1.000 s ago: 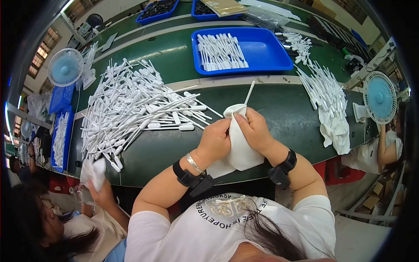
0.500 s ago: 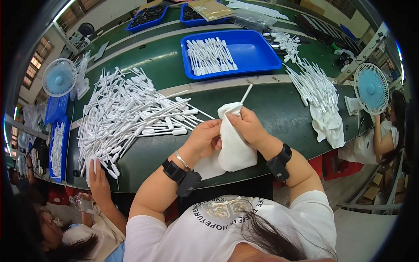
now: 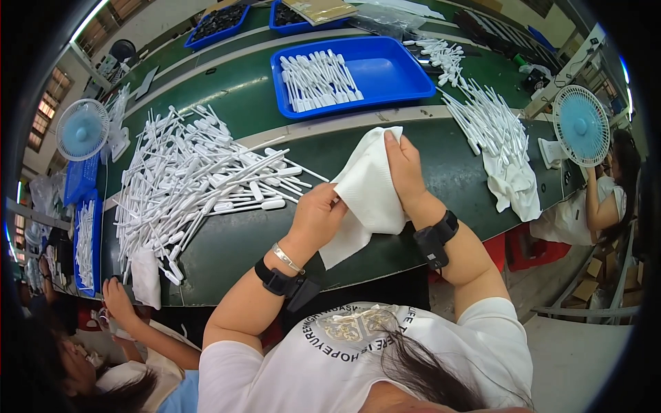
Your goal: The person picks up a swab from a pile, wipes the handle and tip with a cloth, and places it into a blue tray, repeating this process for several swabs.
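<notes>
A white cloth (image 3: 372, 180) with a fine ribbed weave hangs between my two hands, over the near edge of the green worktop. My left hand (image 3: 318, 215) pinches its left side with bent fingers. Higher up, my right hand (image 3: 407, 166) grips the cloth's top right corner, thumb in front. Whether a stick lies behind or inside the cloth is hidden. Left of my left hand spreads a big loose pile of white plastic sticks (image 3: 193, 175) with thick rounded ends; the nearest ones point toward my fingers.
Ahead stands a blue tray (image 3: 396, 76) with similar sticks in its left half. On the right, more sticks (image 3: 492, 127) lie partly on a crumpled white cloth (image 3: 515, 196). Small fans (image 3: 82, 129) flank the worktop. A co-worker's hand (image 3: 118, 303) is beside another white cloth (image 3: 145, 275).
The cloth, bunched around a stick before, is now spread between my hands, and that stick no longer shows. My right hand has risen. The co-worker's hand at left has moved off the cloth there.
</notes>
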`<state>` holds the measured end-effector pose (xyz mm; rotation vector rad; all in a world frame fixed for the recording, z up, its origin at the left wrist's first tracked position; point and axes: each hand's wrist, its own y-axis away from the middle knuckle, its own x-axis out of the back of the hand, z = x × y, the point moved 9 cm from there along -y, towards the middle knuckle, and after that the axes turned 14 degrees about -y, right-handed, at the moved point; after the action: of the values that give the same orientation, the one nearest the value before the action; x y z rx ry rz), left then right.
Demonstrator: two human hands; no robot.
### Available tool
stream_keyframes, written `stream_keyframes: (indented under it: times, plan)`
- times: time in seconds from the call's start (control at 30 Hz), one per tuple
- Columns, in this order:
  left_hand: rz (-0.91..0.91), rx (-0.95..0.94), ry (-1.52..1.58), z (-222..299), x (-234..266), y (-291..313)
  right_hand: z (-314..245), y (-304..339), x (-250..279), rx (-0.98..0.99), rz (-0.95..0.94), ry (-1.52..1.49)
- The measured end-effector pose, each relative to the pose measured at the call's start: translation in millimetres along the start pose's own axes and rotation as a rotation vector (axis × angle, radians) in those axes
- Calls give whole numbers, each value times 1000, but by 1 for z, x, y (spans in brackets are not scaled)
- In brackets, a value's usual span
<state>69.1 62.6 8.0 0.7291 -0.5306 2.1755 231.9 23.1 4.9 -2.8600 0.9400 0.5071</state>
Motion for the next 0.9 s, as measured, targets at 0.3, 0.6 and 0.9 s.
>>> stream_keyframes:
  times: [0.3, 0.6, 0.9]
  plan:
    - [161, 60, 452, -6, 19, 2, 31, 38, -52, -80, -248, -130]
    - [23, -15, 540, 6, 40, -6, 9, 53, -77, 325, -514, 653]
    - [311, 134, 894, -32, 73, -6, -5, 50, -74, 285, -580, 689]
